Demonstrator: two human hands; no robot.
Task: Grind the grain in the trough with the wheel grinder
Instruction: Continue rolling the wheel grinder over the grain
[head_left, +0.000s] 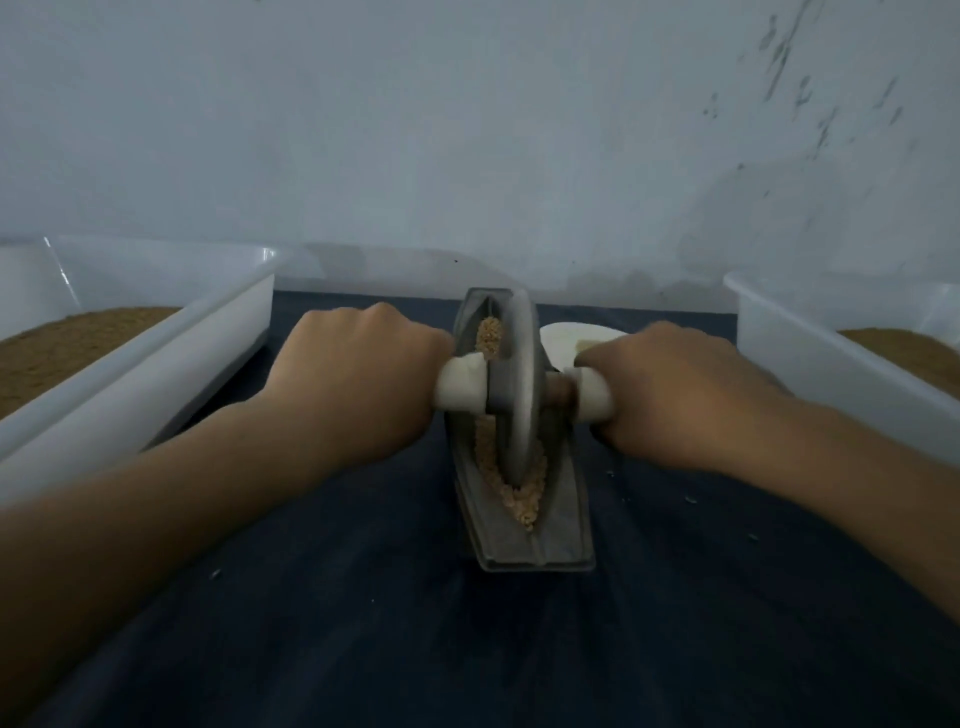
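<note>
Standing on edge in the narrow metal trough (524, 551), the wheel grinder (519, 384) sits at the middle of the dark-covered table (405, 634). Its disc is down in the pale crushed grain (514, 491), which lies along the groove, heaped toward the near end and showing again at the far end. A white handle sticks out on each side of the disc.

The left hand (358, 374) clenches round the left handle (462, 387), knuckles up, with the forearm reaching in from the near left. The right hand (670, 395) grasps the right handle (592, 392) the same way, with its forearm coming from the near right.

Just beyond the right hand lies a white plate (566, 335), partly hidden by the knuckles. A white left tub (156, 358) and a right tub (810, 348) flank the trough, well apart from it, and each holds brown powder. A few pale specks dot the table at the near right. A pale wall rises behind.
</note>
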